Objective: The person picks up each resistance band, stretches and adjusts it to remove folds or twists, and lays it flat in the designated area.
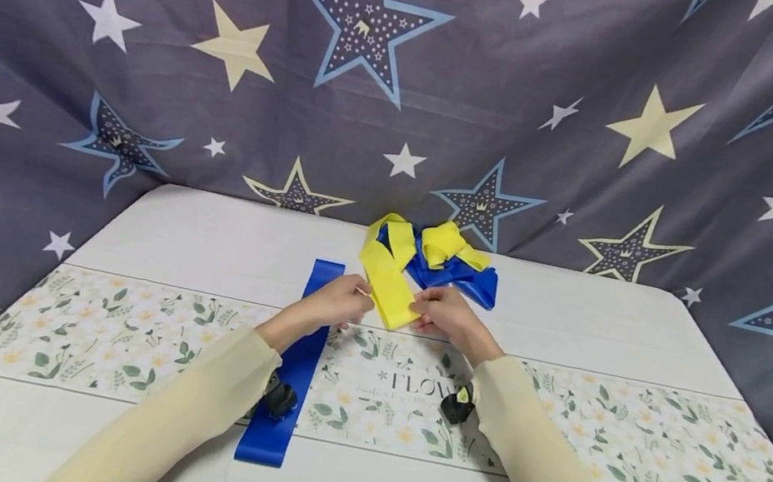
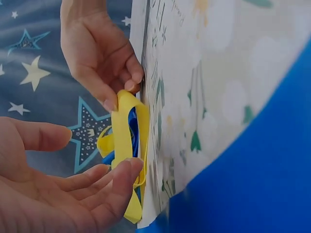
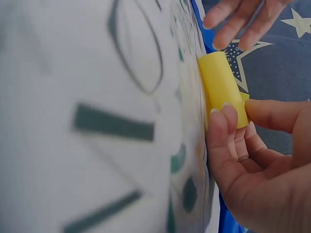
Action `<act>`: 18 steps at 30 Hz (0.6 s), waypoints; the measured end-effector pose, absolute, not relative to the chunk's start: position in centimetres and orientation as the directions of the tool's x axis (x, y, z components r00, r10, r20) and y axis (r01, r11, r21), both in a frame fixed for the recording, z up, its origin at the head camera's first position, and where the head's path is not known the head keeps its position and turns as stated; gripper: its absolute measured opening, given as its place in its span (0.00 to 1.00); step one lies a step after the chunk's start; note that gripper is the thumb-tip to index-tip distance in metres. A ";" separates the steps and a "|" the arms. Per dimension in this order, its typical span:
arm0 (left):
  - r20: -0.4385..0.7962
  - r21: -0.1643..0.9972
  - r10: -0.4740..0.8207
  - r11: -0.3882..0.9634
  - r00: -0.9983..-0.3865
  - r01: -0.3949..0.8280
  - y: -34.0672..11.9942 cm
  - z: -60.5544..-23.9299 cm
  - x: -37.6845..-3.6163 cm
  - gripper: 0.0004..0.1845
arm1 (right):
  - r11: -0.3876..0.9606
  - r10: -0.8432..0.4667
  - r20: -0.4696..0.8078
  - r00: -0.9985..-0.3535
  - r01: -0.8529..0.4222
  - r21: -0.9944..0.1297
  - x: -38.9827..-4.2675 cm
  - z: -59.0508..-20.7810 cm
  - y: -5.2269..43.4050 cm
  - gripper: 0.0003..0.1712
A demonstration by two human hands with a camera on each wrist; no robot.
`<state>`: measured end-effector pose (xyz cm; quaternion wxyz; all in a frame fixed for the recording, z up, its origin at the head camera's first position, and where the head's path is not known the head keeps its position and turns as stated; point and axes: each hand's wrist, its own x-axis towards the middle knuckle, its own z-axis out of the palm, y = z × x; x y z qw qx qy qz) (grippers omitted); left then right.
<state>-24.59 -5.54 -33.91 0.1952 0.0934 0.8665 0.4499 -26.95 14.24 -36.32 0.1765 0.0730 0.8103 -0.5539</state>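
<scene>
A yellow ribbon [image 1: 389,290] loops toward me over the middle of the table, its near end folded back on itself. My right hand [image 1: 449,315] pinches the right edge of that fold between thumb and fingers, as the right wrist view shows on the yellow ribbon [image 3: 219,77]. At the ribbon's left side is my left hand [image 1: 341,301], thumb well apart from the fingers; in the left wrist view the left hand's fingertips [image 2: 130,167] overlap the yellow loop. Under my left wrist runs a flat blue ribbon [image 1: 267,440].
Behind the hands lies a crumpled heap of blue ribbon [image 1: 482,283] with more yellow ribbon [image 1: 443,243] on top. A floral band [image 1: 629,431] crosses the white tablecloth [image 1: 205,238]. A star-patterned curtain [image 1: 372,138] hangs behind the table's back edge.
</scene>
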 end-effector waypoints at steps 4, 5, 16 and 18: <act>-0.223 0.803 0.321 0.595 -0.920 0.013 -4.9 -33.8 -25.3 0.24 | 0.388 -0.081 -0.365 -0.927 0.308 -0.869 -26.7 -36.4 14.8 0.14; -0.213 0.801 0.316 0.598 -0.925 0.020 -4.7 -33.9 -25.5 0.24 | 0.389 -0.084 -0.363 -0.928 0.304 -0.869 -26.7 -36.4 15.0 0.14; -0.046 0.736 0.211 0.668 -0.976 0.110 -3.6 -33.5 -29.6 0.26 | 0.370 -0.142 -0.360 -0.922 0.288 -0.883 -26.3 -36.7 15.6 0.12; -0.023 0.727 0.186 0.678 -0.982 0.111 -3.5 -33.4 -30.4 0.27 | 0.362 -0.156 -0.358 -0.920 0.284 -0.888 -26.3 -36.8 15.7 0.12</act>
